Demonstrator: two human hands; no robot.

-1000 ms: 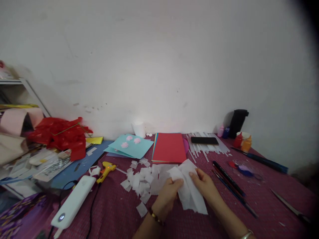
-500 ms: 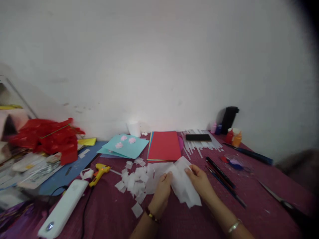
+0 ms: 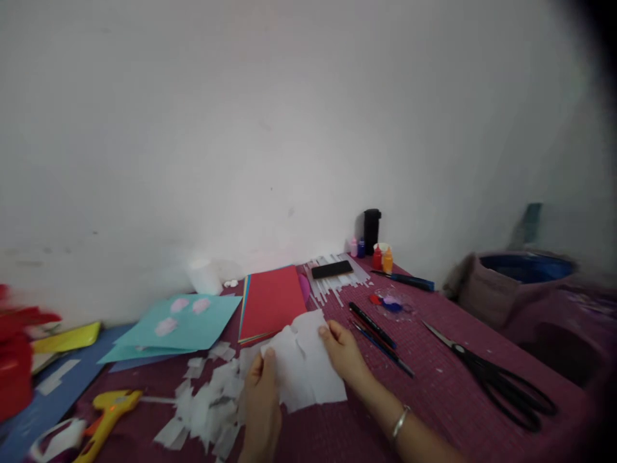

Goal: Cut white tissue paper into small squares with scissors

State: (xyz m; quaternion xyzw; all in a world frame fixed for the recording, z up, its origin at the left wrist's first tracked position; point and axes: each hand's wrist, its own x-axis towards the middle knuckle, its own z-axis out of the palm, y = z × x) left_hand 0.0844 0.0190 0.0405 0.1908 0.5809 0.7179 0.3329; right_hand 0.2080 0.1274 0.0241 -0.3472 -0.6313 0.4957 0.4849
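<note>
A creased sheet of white tissue paper (image 3: pixel 308 366) is spread between my two hands, just above the table. My left hand (image 3: pixel 263 389) pinches its left edge between thumb and fingers. At the upper right edge, my right hand (image 3: pixel 340 350) grips the sheet the same way. Left of my left hand lies a loose heap of small white paper squares (image 3: pixel 207 405). Part of another white sheet (image 3: pixel 248 360) shows behind the held one. Black-handled scissors (image 3: pixel 491 373) rest on the table to the right of my right hand.
Behind the hands lie red paper (image 3: pixel 272 299) on a coloured stack, and light blue sheets (image 3: pixel 178 325) with pink puffs. A yellow glue gun (image 3: pixel 110 411) is at left. Pens (image 3: pixel 373 328), a phone (image 3: pixel 332 269) and small paint bottles (image 3: pixel 382 258) sit right of centre.
The view has turned to the right, bringing the whole scissors and a basin beyond the table into sight. My hands have moved apart, and the tissue paper is opened out wider and flatter.
</note>
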